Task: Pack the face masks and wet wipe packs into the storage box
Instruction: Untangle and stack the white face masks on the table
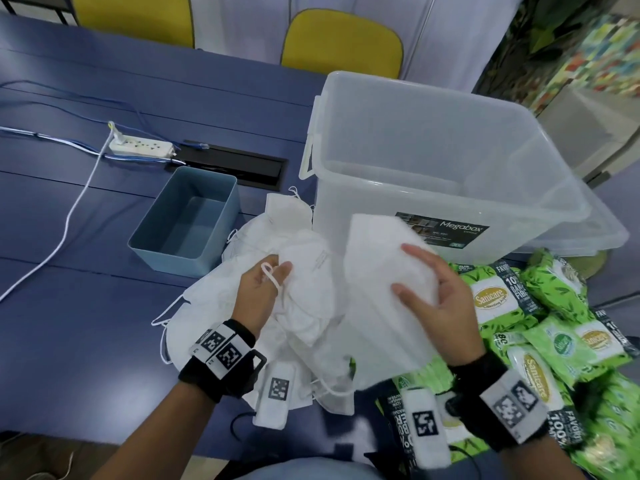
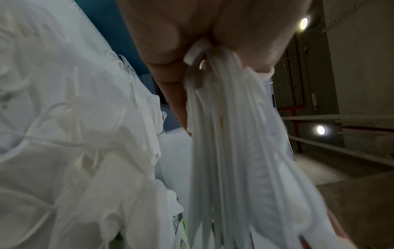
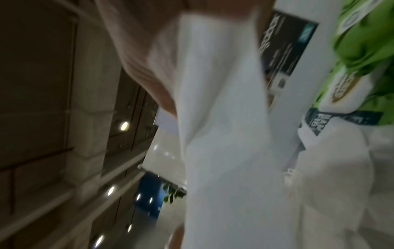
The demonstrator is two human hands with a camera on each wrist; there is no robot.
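Observation:
My right hand (image 1: 427, 289) grips a thick stack of folded white face masks (image 1: 377, 271), lifted just in front of the clear storage box (image 1: 450, 161); the same stack (image 3: 224, 118) shows blurred in the right wrist view. My left hand (image 1: 266, 282) holds a bundle of white masks (image 1: 304, 292) by their ear loops (image 2: 215, 104), over the loose mask pile (image 1: 221, 306) on the blue table. Green wet wipe packs (image 1: 498, 296) lie heaped at the right, below the box. Nothing shows inside the box.
A small open blue-grey bin (image 1: 187, 223) stands left of the mask pile. A white power strip (image 1: 140, 147) with cables and a black cable slot (image 1: 235, 164) lie further back. Two yellow chairs (image 1: 343, 39) stand behind the table.

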